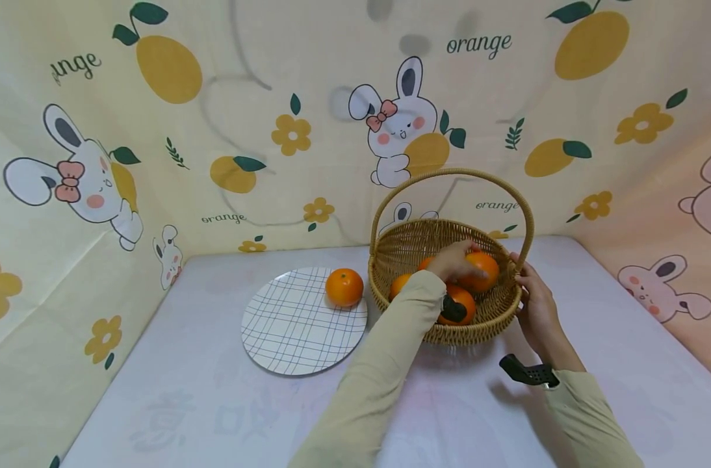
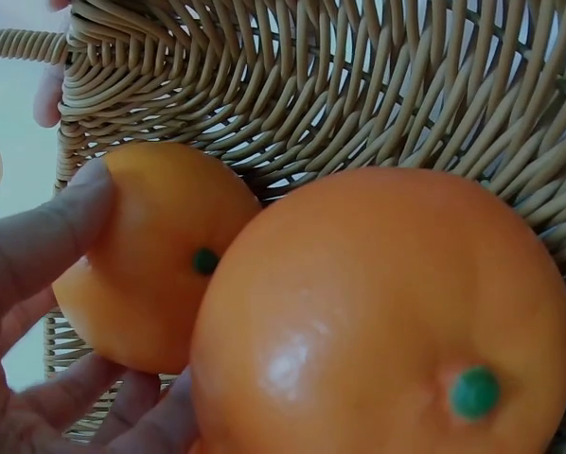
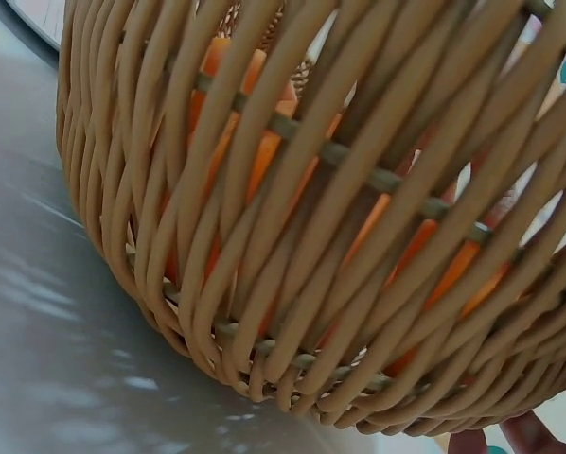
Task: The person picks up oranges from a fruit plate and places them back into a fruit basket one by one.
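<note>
A wicker basket [image 1: 472, 335] with a tall arched handle stands on the table, holding several oranges. My left hand [image 1: 451, 262] reaches inside it and grips an orange [image 1: 483, 272] on the right side. In the left wrist view, the thumb lies on one side of that orange [image 2: 155, 274] and the fingers on the other. A nearer orange [image 2: 387, 312] with a green stem dot fills much of that view. At the basket's right rim, below the handle's end, my right hand [image 1: 537, 309] holds the basket. Only its fingertips [image 3: 529, 433] show in the right wrist view.
Left of the basket lies a round white plate [image 1: 294, 341] with a blue line grid. One orange [image 1: 344, 287] sits on the plate's right part. Behind the table [image 1: 197, 403] hangs a printed cloth [image 1: 326, 52] with rabbits and fruit, which also covers both sides.
</note>
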`<state>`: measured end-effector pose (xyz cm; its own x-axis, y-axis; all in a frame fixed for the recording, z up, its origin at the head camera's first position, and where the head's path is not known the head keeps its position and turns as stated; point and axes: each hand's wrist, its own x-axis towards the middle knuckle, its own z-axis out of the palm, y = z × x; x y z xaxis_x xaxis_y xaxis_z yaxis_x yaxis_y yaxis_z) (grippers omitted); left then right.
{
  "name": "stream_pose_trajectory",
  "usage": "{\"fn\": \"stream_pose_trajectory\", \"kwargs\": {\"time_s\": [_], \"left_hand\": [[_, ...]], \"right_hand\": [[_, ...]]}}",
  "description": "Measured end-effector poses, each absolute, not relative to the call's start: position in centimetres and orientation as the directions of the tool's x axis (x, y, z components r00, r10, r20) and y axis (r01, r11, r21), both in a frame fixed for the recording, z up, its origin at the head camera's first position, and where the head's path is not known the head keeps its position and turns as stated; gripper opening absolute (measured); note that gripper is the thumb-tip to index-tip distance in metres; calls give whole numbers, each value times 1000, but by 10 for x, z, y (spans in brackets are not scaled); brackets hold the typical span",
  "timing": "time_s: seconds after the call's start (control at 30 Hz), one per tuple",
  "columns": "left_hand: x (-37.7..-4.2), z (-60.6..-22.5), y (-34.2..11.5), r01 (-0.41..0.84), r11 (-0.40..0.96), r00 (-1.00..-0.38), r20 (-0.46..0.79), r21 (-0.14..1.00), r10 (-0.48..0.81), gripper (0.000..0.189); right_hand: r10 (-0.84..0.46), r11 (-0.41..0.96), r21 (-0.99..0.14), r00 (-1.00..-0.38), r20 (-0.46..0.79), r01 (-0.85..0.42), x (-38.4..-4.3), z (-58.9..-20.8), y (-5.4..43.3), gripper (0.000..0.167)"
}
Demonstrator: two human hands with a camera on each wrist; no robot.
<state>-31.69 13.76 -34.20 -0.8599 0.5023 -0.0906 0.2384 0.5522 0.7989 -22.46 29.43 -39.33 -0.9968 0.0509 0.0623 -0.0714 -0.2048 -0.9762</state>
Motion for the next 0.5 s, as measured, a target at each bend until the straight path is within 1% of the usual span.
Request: {"fn": "stream_pose_trajectory", "kwargs": {"time_s": [0.1, 0.27, 0.33, 0.5], "left_hand": [[-316, -342, 136, 192, 555, -882, -105, 809, 459, 51], [-318, -342, 133, 59, 508, -912, -161, 860, 378, 48], [-319, -342, 133, 43, 496, -913, -167, 867, 371, 46], [-317, -339, 131, 61, 492, -913, -151, 868, 379, 45]], "right_hand": [[54, -199, -977, -997, 63, -73, -224, -393, 294, 53], [53, -195, -978, -996, 67, -76, -224, -393, 294, 53], [53, -188, -979, -996, 69, -78, -224, -393, 294, 53], [56, -183, -980, -996, 64, -73, -223, -392, 293, 53]]}}
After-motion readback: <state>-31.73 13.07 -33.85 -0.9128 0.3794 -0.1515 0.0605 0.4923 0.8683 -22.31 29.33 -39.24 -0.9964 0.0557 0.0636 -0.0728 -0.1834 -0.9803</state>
